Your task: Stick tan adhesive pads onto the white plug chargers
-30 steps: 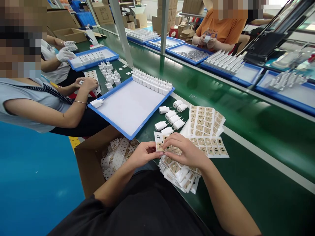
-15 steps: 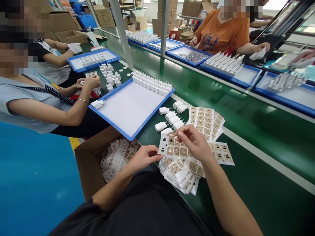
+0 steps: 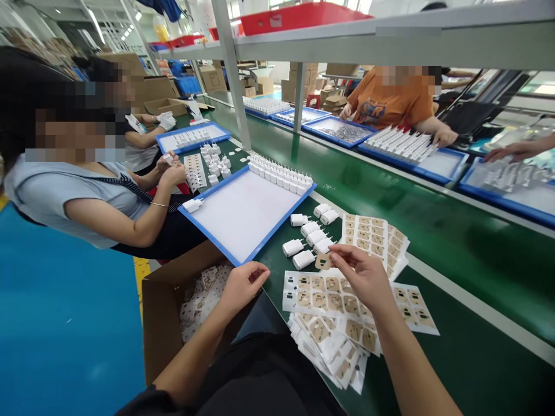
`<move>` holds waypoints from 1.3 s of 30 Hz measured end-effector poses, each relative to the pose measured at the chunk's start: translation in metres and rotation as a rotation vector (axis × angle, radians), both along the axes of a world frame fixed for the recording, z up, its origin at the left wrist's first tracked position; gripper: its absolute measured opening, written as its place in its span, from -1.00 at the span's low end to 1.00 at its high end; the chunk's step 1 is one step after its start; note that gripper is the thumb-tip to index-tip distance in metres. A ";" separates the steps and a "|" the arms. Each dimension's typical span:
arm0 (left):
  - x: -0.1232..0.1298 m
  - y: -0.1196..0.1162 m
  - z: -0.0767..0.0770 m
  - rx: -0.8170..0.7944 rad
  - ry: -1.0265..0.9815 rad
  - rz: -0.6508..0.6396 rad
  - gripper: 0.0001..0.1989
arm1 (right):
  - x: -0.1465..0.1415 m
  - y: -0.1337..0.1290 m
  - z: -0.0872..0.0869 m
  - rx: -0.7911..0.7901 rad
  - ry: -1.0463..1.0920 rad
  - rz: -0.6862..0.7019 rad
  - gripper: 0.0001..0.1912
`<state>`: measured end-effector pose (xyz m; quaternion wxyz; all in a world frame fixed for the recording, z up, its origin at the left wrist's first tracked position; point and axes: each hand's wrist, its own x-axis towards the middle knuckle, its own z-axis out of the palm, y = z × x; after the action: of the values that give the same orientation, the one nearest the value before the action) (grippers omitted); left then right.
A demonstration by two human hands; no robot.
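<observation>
Between thumb and fingers, my right hand (image 3: 363, 276) pinches a small tan sticker (image 3: 323, 262) with a dark cut-out, held above the sheets. My left hand (image 3: 245, 284) is over the table's near edge, its fingers curled together; whether anything is between the fingertips is too small to tell. A sticker sheet (image 3: 318, 300) lies under my right hand, on a fanned pile of sheets (image 3: 327, 352). Several white plug adapters (image 3: 303, 259) lie just beyond, beside another stack of sticker sheets (image 3: 365, 232).
A blue-rimmed tray (image 3: 217, 238) holds a row of plugs along its far side. A cardboard box (image 3: 161, 323) with scrap sheets stands below left. People sit at left and across the green table (image 3: 477, 277). A metal shelf (image 3: 312, 46) crosses overhead.
My right hand has lifted the sticker off the sheet. My left hand has let go of the sheet's edge and moved away left. The view has tilted up, showing the shelf.
</observation>
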<state>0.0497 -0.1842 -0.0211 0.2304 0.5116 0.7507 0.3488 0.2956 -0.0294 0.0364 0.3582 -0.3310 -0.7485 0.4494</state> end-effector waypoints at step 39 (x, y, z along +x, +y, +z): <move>-0.084 0.021 -0.022 0.053 0.434 -0.034 -0.55 | 0.000 0.007 -0.006 0.102 -0.180 0.054 -0.66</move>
<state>-0.0347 -0.1633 -0.0428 0.0555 0.5932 0.7645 0.2462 0.2951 -0.0221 0.0303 0.2936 -0.3311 -0.8080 0.3889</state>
